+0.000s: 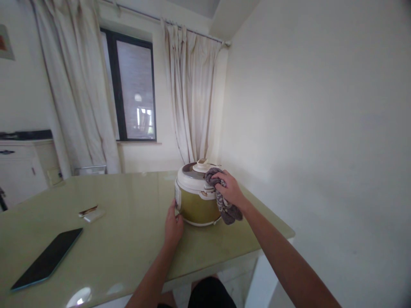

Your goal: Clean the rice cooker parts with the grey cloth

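A round electric pressure cooker (197,207) with a green-gold body and a white lid (189,182) stands upright on the table, near its right end. My right hand (228,188) is closed around a bunched grey patterned cloth (226,209), pressed to the right side of the lid rim. Part of the cloth hangs down beside the cooker's body. Low on the cooker's left side, my left hand (174,226) holds it near the white control panel (177,199), thumb toward the base. Some left fingertips are hidden.
The glossy green tabletop (128,231) carries a black tablet (48,259) at the left, with a small clear packet (94,215) and a thin brown item (87,211) beyond it. A white wall (321,149) borders the right side. Curtains (195,94) hang behind.
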Available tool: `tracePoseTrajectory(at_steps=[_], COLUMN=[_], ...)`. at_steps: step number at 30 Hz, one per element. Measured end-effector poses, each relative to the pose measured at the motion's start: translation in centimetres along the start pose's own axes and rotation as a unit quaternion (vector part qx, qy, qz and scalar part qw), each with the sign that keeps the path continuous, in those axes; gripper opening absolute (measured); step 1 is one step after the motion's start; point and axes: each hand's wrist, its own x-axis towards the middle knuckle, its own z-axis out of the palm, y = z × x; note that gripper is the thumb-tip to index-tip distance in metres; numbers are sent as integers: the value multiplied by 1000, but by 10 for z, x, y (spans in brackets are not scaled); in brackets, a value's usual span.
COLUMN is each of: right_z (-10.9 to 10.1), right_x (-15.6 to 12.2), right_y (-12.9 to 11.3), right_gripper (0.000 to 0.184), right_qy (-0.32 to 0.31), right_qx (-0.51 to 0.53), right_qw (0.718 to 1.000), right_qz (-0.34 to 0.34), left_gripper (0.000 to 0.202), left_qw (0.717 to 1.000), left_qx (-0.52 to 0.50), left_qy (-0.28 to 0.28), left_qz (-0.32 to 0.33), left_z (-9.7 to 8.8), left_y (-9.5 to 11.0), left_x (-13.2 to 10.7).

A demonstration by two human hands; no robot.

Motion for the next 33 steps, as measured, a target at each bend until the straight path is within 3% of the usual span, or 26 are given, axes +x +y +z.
tracePoseTrajectory(at_steps=[12, 18, 23, 25, 27, 30, 33], right_z=[-1, -20, -25, -13, 5, 37, 61], right_x=[3, 28, 61, 71, 77, 79, 78], right_y=[2, -9, -50, -62, -67, -67, -70], right_gripper=[31, 27, 30, 35, 37, 42, 59], right_qy=[-13, -58, 108, 122, 52, -108, -168], right_qx=[9, -18, -88, -115, -150, -226, -297], right_qw=[1000, 998, 988, 981, 977, 955, 932], right_qz=[0, -21, -62, -100, -140, -158, -127], left_gripper=[76, 77, 76, 75, 75, 75, 75], left_qw=[1000, 999, 1000, 1000, 1000, 1000, 1000], left_qx=[-6, -33, -23, -21, -22, -24, -24], left_qy=[-8, -12, 0, 0, -3, -7, -5], left_qz=[-15, -27, -14, -10, -7, -6, -2], left_z=[-1, 0, 0, 0, 0, 0, 0], left_y=[-1, -6, -2, -1, -1, -3, -4], left_x=[0, 0, -1, -1, -1, -1, 0])
